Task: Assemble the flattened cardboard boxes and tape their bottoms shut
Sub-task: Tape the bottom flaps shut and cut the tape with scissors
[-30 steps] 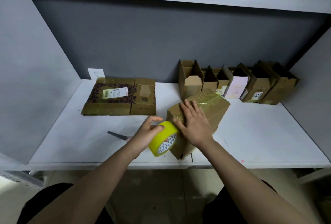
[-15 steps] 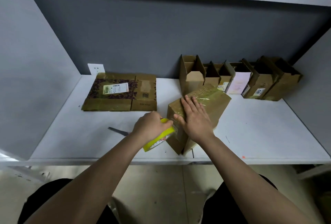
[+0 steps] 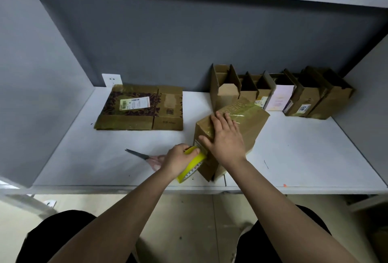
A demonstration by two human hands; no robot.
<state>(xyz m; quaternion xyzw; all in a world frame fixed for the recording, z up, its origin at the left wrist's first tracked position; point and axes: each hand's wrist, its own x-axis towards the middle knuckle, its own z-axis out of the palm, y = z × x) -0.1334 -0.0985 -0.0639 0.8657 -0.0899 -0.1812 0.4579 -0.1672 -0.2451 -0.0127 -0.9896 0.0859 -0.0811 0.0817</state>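
Note:
A brown cardboard box (image 3: pixel 249 124) lies tilted near the table's front edge, its upper face covered with glossy tape. My right hand (image 3: pixel 225 137) lies flat on that face, fingers straight and pressing down. My left hand (image 3: pixel 178 159) grips a yellow roll of tape (image 3: pixel 190 168) held against the box's near left side. A stack of flattened cardboard boxes (image 3: pixel 139 108) with a white label lies at the back left.
Scissors with pink handles (image 3: pixel 144 156) lie on the white table (image 3: pixel 105 164) just left of my left hand. A row of several assembled open boxes (image 3: pixel 281 94) stands along the grey back wall at the right. A white socket (image 3: pixel 111 79) sits on the wall.
My left hand has brought the tape roll lower and against the box's side, turning it over. My right hand stays pressed on the box.

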